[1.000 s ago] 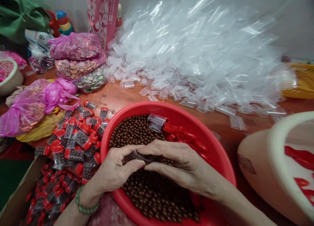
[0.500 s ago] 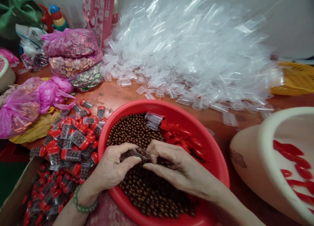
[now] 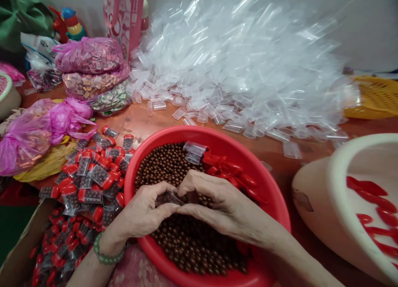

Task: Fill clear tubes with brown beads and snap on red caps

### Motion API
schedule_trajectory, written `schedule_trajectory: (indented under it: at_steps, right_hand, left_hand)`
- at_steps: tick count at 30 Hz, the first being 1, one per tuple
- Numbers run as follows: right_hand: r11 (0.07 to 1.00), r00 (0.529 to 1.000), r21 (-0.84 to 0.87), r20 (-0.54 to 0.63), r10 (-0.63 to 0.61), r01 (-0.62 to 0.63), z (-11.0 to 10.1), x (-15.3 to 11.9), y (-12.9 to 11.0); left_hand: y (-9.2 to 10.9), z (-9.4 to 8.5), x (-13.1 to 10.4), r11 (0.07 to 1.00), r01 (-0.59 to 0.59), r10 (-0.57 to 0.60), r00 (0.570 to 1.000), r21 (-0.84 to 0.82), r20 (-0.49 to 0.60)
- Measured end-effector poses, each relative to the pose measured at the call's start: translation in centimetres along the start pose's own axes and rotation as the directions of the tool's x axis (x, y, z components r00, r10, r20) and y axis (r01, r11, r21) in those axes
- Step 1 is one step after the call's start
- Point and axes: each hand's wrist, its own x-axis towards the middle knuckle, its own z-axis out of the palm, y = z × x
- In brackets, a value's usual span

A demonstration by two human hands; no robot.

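- Clear plastic makes up the small tube (image 3: 166, 198) held over the middle of the tub, lying sideways between the two hands; it looks dark, and how full it is cannot be told.
- The left hand (image 3: 139, 210) has its thumb and fingers curled around the tube, parted only by the tube's own breadth, with the thumb along the near side and the forefinger over the far side.
- The right hand (image 3: 220, 204) arches over the tube's right-hand end, fingers bent and thumb straight beneath them, the tips near the left thumb; whether they pinch anything cannot be told.
- Brown balls (image 3: 199, 254) spread below both hands in the red tub (image 3: 199, 131), on its left and near sides.
- Red caps (image 3: 230, 171) lie along the tub's far right side, with loose clear tubes (image 3: 195, 152) just beside them, on top of the balls.
- Filled containers (image 3: 93, 175) with red ends are heaped left of the tub, near the left wrist, which wears a green bead bracelet (image 3: 108, 254).
- A large pile of clear tubes (image 3: 233, 71) covers the table (image 3: 137, 117) beyond the tub.
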Motion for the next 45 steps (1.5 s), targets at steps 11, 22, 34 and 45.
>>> schedule_trajectory:
  at_steps: [11,22,34,45]
  right_hand:
    - [0.998,0.986,0.030,-0.155,0.063,-0.059,1.3,-2.8,0.3]
    - [0.581,0.885,-0.670,-0.391,0.252,-0.461,-3.0,-3.1,5.9]
    - [0.851,0.871,-0.323,-0.412,0.268,-0.415,-3.5,-3.4,5.7]
    - [0.753,0.710,0.526,-0.345,0.614,-0.396,-0.5,-2.1,1.2]
  left_hand:
    - [0.1,-0.3,0.1,0.991,0.043,-0.057,0.992,-0.123,-0.112]
    - [1.3,0.5,0.6,0.965,-0.039,0.009,0.993,-0.258,-0.117]
    - [1.6,0.0,-0.3,0.883,-0.055,0.010,0.995,-0.465,-0.098]
    - [0.7,0.5,0.2,0.862,0.012,-0.084,0.989,-0.506,-0.119]
